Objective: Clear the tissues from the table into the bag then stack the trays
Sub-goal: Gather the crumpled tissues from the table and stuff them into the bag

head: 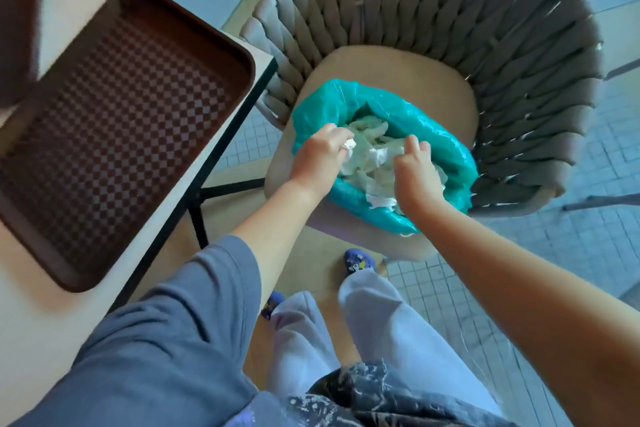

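Note:
A teal plastic bag [346, 100] stands with its mouth wide on the seat of a woven chair, full of crumpled white tissues [370, 159]. My left hand [320, 156] is over the bag's left rim, fingers closed on a small white tissue. Over the bag's near right side my right hand [414, 173] hovers with fingers curled, and whether it holds a tissue cannot be told. A brown tray [114, 135] with a checkered floor lies on the table at left. A second brown tray [17, 21] lies beyond it at the far left edge, partly cut off.
The beige table [86, 315] ends at a dark-framed edge just left of the woven grey chair [450, 31]. Tiled floor surrounds the chair. My legs and blue shoes are below the bag.

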`<action>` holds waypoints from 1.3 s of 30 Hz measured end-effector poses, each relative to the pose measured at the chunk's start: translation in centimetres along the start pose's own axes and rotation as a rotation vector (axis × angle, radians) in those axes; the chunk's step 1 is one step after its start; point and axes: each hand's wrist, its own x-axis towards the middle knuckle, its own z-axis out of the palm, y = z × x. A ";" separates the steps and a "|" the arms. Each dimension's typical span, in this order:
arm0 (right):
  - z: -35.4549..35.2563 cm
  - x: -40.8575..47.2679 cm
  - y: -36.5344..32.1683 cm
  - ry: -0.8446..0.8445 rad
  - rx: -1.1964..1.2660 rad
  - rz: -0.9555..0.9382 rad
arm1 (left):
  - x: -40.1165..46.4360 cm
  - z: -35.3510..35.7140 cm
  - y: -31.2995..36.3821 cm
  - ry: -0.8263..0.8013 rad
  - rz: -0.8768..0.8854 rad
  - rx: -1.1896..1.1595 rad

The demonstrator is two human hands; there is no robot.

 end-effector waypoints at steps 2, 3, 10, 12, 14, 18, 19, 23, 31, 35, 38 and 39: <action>0.8 -0.1 0.7 -0.105 -0.013 0.081 | 0.5 0.9 0.0 -0.012 0.032 0.166; 1.2 0.0 0.9 -0.147 -0.029 0.082 | 0.8 1.6 -0.2 -0.014 0.061 0.229; 1.5 0.7 1.4 -0.365 -0.102 0.058 | 1.1 4.3 -1.4 -0.507 -0.023 0.531; 1.0 0.8 0.8 -0.390 -0.121 0.059 | 0.6 4.0 -1.5 -0.548 -0.022 0.521; 0.2 0.8 -0.1 -0.379 -0.143 0.080 | 0.2 3.1 -1.6 -0.545 -0.034 0.451; -0.9 1.0 -2.1 -0.154 -0.127 0.043 | -0.6 0.2 -0.8 -0.374 -0.062 0.207; -1.2 1.0 -2.7 -0.108 -0.103 0.026 | -0.9 -0.8 -0.7 -0.317 -0.071 0.159; -2.5 1.4 -6.0 0.020 -0.042 -0.083 | -2.2 -4.9 -0.6 -0.128 -0.101 0.103; -4.3 1.3 -17.0 0.109 -0.026 -0.421 | -5.9 -13.2 -3.2 0.306 -0.094 0.125; -4.1 -0.1 -22.9 0.133 -0.010 -0.587 | -9.1 -16.6 -6.7 0.438 -0.147 0.231; -3.1 -1.6 -27.6 0.126 -0.020 -0.690 | -12.3 -18.9 -10.1 0.487 -0.245 0.307; -2.6 -2.1 -29.2 0.118 -0.024 -0.716 | -13.4 -19.6 -11.3 0.501 -0.275 0.328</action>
